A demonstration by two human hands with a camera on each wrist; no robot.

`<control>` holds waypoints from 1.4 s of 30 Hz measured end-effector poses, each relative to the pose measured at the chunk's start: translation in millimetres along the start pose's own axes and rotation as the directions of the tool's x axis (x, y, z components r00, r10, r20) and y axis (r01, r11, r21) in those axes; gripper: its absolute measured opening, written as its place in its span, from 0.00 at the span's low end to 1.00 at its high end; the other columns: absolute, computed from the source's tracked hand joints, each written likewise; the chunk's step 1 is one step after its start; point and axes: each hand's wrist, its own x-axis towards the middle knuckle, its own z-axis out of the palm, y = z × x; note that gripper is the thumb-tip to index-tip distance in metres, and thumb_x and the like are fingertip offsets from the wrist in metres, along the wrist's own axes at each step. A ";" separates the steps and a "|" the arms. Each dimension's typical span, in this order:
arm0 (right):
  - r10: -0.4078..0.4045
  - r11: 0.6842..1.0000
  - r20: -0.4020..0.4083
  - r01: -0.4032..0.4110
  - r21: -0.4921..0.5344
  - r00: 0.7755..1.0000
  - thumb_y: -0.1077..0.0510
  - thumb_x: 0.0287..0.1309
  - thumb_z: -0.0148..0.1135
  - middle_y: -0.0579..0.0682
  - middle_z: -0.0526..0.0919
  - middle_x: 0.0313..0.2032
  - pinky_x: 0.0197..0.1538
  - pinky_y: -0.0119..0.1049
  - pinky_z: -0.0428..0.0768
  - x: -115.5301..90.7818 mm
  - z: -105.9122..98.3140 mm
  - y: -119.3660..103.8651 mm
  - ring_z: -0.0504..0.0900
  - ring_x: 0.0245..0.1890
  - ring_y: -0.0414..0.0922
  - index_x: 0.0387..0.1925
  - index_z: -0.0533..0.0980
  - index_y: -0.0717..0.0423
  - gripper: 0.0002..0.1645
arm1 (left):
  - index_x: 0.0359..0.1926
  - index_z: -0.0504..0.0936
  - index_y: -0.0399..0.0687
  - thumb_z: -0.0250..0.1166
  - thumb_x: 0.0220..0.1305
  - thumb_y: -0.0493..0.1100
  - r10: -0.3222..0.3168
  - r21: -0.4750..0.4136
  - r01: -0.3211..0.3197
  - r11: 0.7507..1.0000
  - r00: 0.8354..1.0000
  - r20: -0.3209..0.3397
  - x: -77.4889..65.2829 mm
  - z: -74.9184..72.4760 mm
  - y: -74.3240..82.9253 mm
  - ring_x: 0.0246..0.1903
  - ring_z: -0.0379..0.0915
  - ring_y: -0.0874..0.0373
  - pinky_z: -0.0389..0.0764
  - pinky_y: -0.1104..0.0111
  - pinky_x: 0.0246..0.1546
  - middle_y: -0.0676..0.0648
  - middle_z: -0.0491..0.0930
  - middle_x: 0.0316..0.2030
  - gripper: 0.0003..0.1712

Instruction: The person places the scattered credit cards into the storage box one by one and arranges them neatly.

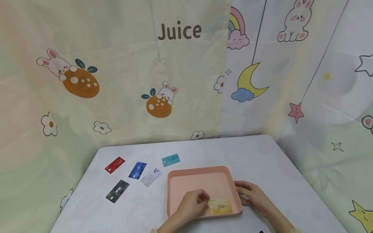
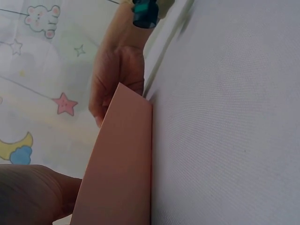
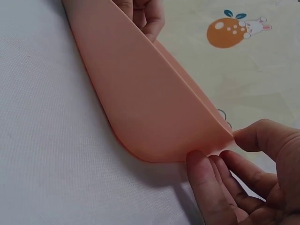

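Head view: left grip (image 1: 193, 204) pinches 1 yellow card (image 1: 220, 206) inside pink tray (image 1: 198, 180); right grip (image 1: 253, 195) grasps tray.

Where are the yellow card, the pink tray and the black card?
Yellow card (image 1: 220, 207): head view, middle of its face.
Pink tray (image 1: 201, 182): head view, bare floor.
Black card (image 1: 117, 191): head view, middle of its face.

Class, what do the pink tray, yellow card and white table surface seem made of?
Pink tray: probably rigid plastic, smooth and matt; even colour, thin wall, rounded corners.
Yellow card: likely plastic, perhaps coated paper; thin, flat, printed, finish unclear.
White table surface: possibly cloth or textured sheeting, dull; fine weave-like grain shows in the wrist views.
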 end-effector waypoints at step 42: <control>-0.009 1.000 -0.080 0.008 -0.015 0.997 0.51 0.70 0.64 0.63 0.80 0.61 0.48 0.45 0.88 3.9 8.1 -4.9 0.85 0.53 0.48 0.68 0.71 0.66 0.33 | 0.40 0.86 0.57 0.67 0.69 0.41 0.154 0.312 -0.092 0.946 0.972 -0.178 -1.5 -9.6 1.0 0.25 0.65 0.72 0.71 0.77 0.29 0.64 0.79 0.32 0.04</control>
